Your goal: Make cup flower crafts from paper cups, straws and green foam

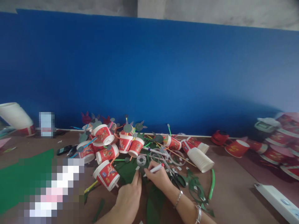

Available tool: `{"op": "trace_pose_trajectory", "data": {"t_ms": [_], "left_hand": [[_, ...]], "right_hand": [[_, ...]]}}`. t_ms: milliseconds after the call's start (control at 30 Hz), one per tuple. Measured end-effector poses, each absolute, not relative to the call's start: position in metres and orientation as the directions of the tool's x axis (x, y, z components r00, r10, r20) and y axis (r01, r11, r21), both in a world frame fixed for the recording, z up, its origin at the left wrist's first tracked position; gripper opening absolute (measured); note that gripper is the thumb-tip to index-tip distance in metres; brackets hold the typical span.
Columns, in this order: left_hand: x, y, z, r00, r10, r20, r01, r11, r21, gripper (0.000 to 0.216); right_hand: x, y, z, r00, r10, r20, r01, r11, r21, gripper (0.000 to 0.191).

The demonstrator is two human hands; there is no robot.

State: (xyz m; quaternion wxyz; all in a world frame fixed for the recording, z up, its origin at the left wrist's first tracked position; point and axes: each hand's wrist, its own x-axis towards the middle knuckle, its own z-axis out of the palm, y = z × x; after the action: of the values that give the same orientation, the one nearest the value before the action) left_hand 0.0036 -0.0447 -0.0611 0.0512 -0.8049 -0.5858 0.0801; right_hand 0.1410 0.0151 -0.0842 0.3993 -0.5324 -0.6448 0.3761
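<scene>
My right hand [157, 177] is closed around a white marker with a red cap [156, 169], its tip pointing left onto dark green paper [127, 171]. My left hand [129, 195] lies on that green paper with its fingers together, pressing it flat beside the pen tip. Bracelets ring my right wrist. Just behind my hands lies a pile of red printed paper cups [106, 175] with coloured straws and grey paper pinwheels.
Black-handled scissors [177, 178] and green paper scraps lie right of my hands. A tape roll [141, 160], a white cup stack [200, 159], more red cups [237, 148] at right, a green sheet [21, 179] at left. A blue wall stands behind the brown table.
</scene>
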Motion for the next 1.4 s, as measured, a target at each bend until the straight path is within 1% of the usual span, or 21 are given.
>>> {"op": "trace_pose_trajectory", "data": {"t_ms": [167, 233, 333, 433, 533, 600, 633, 767, 867, 967, 1067, 1200, 1300, 1400], "left_hand": [[0.004, -0.045, -0.062, 0.304, 0.951, -0.048, 0.932, -0.308, -0.189, 0.059], [0.003, -0.044, -0.062, 0.301, 0.952, -0.056, 0.934, -0.306, -0.186, 0.059], [0.003, -0.044, -0.062, 0.293, 0.953, -0.08, 0.941, -0.302, -0.151, 0.06], [0.002, -0.044, -0.061, 0.289, 0.953, -0.097, 0.948, -0.299, -0.111, 0.063], [0.003, -0.046, -0.061, 0.277, 0.957, -0.082, 0.954, -0.284, -0.097, 0.063], [0.003, -0.048, -0.06, 0.289, 0.955, -0.06, 0.953, -0.293, -0.074, 0.057], [0.003, -0.05, -0.059, 0.311, 0.949, -0.055, 0.948, -0.314, -0.053, 0.051], [0.003, -0.053, -0.054, 0.496, 0.862, -0.101, 0.868, -0.492, 0.062, 0.024], [0.002, -0.053, -0.052, 0.583, 0.801, -0.135, 0.812, -0.57, 0.125, 0.025], [0.002, -0.051, -0.052, 0.597, 0.79, -0.144, 0.801, -0.575, 0.168, 0.033], [0.002, -0.05, -0.053, 0.588, 0.797, -0.14, 0.806, -0.56, 0.194, 0.04], [0.003, -0.05, -0.055, 0.564, 0.81, -0.162, 0.824, -0.538, 0.176, 0.043], [0.003, -0.051, -0.057, 0.567, 0.811, -0.146, 0.823, -0.547, 0.155, 0.045], [0.004, -0.051, -0.059, 0.563, 0.813, -0.148, 0.826, -0.546, 0.138, 0.044]], "right_hand": [[0.14, 0.015, -0.084, -0.113, 0.985, 0.129, 0.396, 0.163, -0.904, 0.021], [0.142, 0.016, -0.084, -0.088, 0.988, 0.125, 0.367, 0.149, -0.918, 0.022], [0.147, 0.019, -0.084, 0.015, 0.994, 0.11, 0.245, 0.103, -0.964, 0.024], [0.153, 0.022, -0.084, 0.144, 0.983, 0.116, 0.124, 0.099, -0.987, 0.028], [0.156, 0.024, -0.083, 0.197, 0.975, 0.107, 0.062, 0.097, -0.993, 0.031], [0.156, 0.024, -0.082, 0.204, 0.974, 0.102, 0.039, 0.096, -0.995, 0.031], [0.156, 0.024, -0.082, 0.205, 0.974, 0.098, 0.027, 0.094, -0.995, 0.032], [0.155, 0.024, -0.08, 0.205, 0.975, 0.09, -0.002, 0.092, -0.996, 0.036], [0.156, 0.024, -0.081, 0.152, 0.983, 0.103, 0.079, 0.092, -0.993, 0.032], [0.157, 0.024, -0.084, 0.08, 0.99, 0.113, 0.203, 0.095, -0.975, 0.026], [0.156, 0.024, -0.086, 0.077, 0.989, 0.129, 0.272, 0.104, -0.957, 0.027], [0.155, 0.025, -0.087, 0.094, 0.982, 0.164, 0.368, 0.119, -0.922, 0.026], [0.156, 0.025, -0.087, 0.088, 0.978, 0.19, 0.448, 0.131, -0.885, 0.024], [0.155, 0.025, -0.087, 0.078, 0.972, 0.223, 0.487, 0.158, -0.859, 0.025]]}}
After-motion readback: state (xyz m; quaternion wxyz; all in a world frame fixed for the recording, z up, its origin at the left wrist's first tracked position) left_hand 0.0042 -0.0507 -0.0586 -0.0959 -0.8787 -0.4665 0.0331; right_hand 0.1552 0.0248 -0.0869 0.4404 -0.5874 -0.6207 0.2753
